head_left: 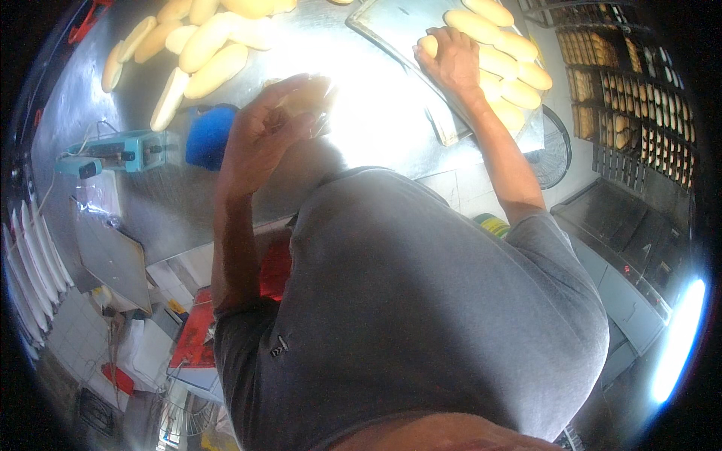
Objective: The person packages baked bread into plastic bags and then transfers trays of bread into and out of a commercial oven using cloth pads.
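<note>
My left hand (259, 135) is closed around a clear plastic bag (320, 101) above the metal table (331, 154). Strong glare washes over the bag, so its contents are hard to make out. Farther out on the right, my right hand (453, 62) has its fingers curled over a pale long bread roll (429, 46) at the edge of a tray (398, 46). More long bread rolls (519, 69) lie piled on that tray, just right of the hand. At the far left of the table is another heap of long rolls (214, 52).
A teal heat sealer (124, 152) stands on the table's left, beside a blue object (209, 137). Right of the table are a black fan (556, 146) and a tall rack (632, 98) full of bread. Red crates (194, 331) sit below, near my left elbow.
</note>
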Tool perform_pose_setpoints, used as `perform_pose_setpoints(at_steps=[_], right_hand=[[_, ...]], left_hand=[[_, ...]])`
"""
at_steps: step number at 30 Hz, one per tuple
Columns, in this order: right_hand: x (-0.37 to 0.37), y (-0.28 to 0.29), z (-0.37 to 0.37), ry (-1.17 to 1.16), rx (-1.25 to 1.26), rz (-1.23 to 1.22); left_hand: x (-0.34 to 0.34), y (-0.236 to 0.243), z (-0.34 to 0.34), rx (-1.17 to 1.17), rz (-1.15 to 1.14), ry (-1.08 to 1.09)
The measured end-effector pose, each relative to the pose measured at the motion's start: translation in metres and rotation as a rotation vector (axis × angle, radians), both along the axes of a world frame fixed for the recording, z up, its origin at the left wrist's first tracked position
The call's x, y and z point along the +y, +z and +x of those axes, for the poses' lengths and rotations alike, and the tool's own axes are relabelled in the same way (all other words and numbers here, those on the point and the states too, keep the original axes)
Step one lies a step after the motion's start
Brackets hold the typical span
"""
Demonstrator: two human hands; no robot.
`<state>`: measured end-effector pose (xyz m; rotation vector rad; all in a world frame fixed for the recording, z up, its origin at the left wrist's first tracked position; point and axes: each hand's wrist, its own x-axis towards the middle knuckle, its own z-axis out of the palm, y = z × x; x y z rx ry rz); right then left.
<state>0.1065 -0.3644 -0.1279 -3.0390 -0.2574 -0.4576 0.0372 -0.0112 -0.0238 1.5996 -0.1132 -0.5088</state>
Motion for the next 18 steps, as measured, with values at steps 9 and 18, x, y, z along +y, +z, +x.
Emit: perform_pose_setpoints(at_steps=[9,18], right_hand=[[0.002,0.0,0.001,-0.004,-0.006,-0.005],[0.0,-0.001,0.001,-0.001,0.002,-0.014]], left_hand=[[0.002,-0.008,-0.001,-0.018,-0.018,0.002],[0.002,-0.01,0.002,-0.018,-0.015,-0.028]])
